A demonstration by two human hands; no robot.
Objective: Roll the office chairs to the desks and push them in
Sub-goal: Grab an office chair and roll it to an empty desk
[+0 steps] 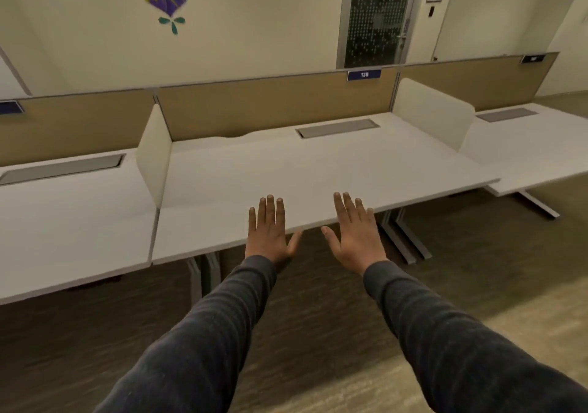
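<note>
A row of three white desks runs across the view; the middle desk (318,171) is straight ahead, with a left desk (63,215) and a right desk (525,145) beside it. My left hand (270,231) and my right hand (356,234) are stretched out in front of me, palms down, fingers straight and spread, over the front edge of the middle desk. Neither hand holds anything. No office chair is in view.
Tan partition panels (270,107) back the desks, and white side dividers (154,155) (432,110) separate them. Grey desk legs (404,234) stand on the carpet below. A glass door (378,15) is in the wall behind. Carpet floor (318,333) lies in front.
</note>
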